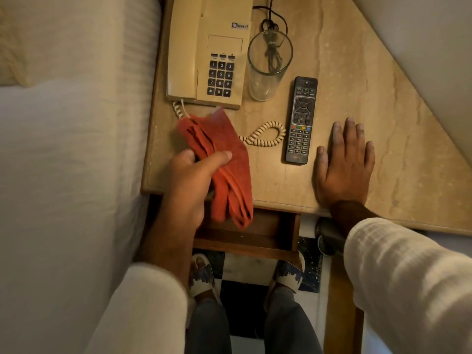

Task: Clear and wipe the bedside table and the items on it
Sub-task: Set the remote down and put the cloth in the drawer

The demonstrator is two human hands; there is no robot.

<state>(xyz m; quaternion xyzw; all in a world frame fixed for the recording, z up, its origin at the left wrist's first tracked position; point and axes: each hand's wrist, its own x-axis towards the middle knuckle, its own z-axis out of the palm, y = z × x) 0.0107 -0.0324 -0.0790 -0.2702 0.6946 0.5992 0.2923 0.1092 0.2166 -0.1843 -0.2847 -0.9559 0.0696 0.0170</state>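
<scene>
The beige marble bedside table (344, 72) carries a cream telephone (209, 49), an empty clear glass (268, 67) and a black remote control (301, 121). The phone's coiled cord (265, 135) loops between the phone and the remote. My left hand (189, 182) grips a folded red cloth (224, 164) above the table's front left corner, just in front of the phone. My right hand (344, 164) lies flat, fingers spread, on the tabletop right of the remote, holding nothing.
A bed with white linen (71, 149) runs along the left side. A wooden drawer (250, 233) stands pulled out under the table's front edge. A dark cable (270, 24) lies behind the glass. A dark cylindrical object (329, 238) sits below the table edge. My slippered feet (288, 274) stand on the checkered floor.
</scene>
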